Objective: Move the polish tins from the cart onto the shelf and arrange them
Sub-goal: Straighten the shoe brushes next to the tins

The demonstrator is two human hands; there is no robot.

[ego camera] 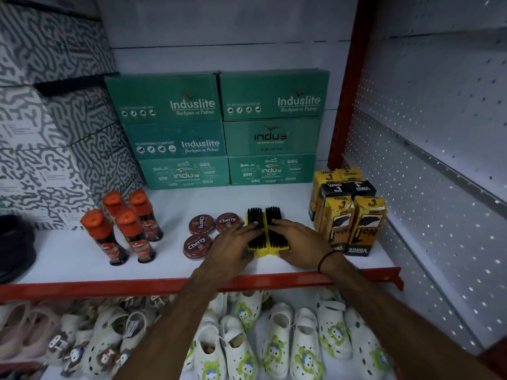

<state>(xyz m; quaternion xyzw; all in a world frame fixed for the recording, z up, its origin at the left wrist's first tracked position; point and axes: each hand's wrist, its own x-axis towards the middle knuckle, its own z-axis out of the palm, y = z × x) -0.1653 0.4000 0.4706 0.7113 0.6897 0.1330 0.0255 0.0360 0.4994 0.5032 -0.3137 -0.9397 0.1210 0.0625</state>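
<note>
Three round brown Cherry polish tins lie flat on the white shelf (68, 259): one at the back left (201, 224), one at the back right (229, 221), one in front (197, 246). A fourth may be hidden under my left hand. Right of them lie two yellow shoe brushes with black bristles up, side by side (267, 218). My left hand (233, 246) rests on the left brush, fingers over its bristles. My right hand (297, 244) lies on the right brush the same way. The cart is out of view.
Several orange-capped Kiwi liquid polish bottles (124, 226) stand at the left. Green Induslite boxes (219, 127) are stacked at the back, patterned grey boxes (49, 133) at far left, yellow and black Venus cartons (348, 209) at the right. White children's clogs (274, 341) fill the shelf below.
</note>
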